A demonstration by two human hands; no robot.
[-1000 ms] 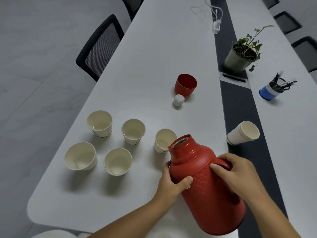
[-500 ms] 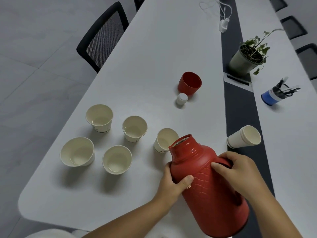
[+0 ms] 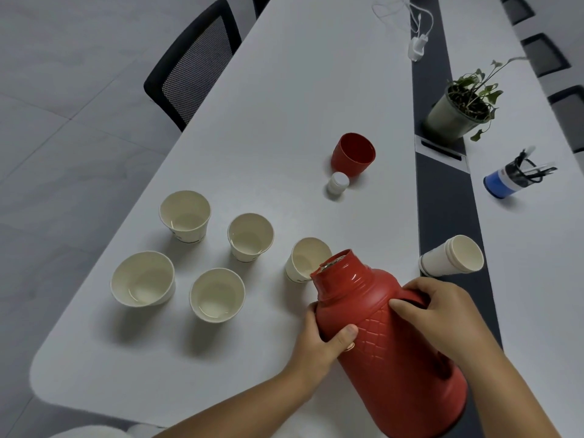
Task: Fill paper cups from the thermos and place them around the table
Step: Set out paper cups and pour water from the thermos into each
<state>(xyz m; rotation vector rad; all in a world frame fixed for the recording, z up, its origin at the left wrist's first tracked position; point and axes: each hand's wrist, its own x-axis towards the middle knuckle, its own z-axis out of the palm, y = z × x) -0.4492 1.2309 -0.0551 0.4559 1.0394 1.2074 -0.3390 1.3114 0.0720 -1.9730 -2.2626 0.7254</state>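
While both hands clasp it, the red thermos (image 3: 388,343) tilts with its open mouth over the nearest paper cup (image 3: 305,259). The left hand (image 3: 319,339) wraps the body below the shoulder, thumb across the front; the right hand (image 3: 442,311) curls its fingers around the handle.

Five paper cups stand upright left of the thermos mouth: the nearest one, then a second cup (image 3: 250,237), a third cup (image 3: 185,215), a fourth cup (image 3: 217,294) and a fifth cup (image 3: 142,278), each apart from the others. One stack of spare cups (image 3: 452,256) lies on its side to the right of the thermos neck, over the dark centre strip (image 3: 442,197). Beyond the thermos mouth sit one red lid cup (image 3: 353,153) and, just beside it, one white stopper (image 3: 338,183).

Farther right of the thermos are one potted plant (image 3: 458,109) and one blue pen holder (image 3: 508,180). The white table (image 3: 284,99) is bare beyond the lid cup; its rounded corner lies near the fifth cup, and one black chair (image 3: 196,61) stands at that left edge.
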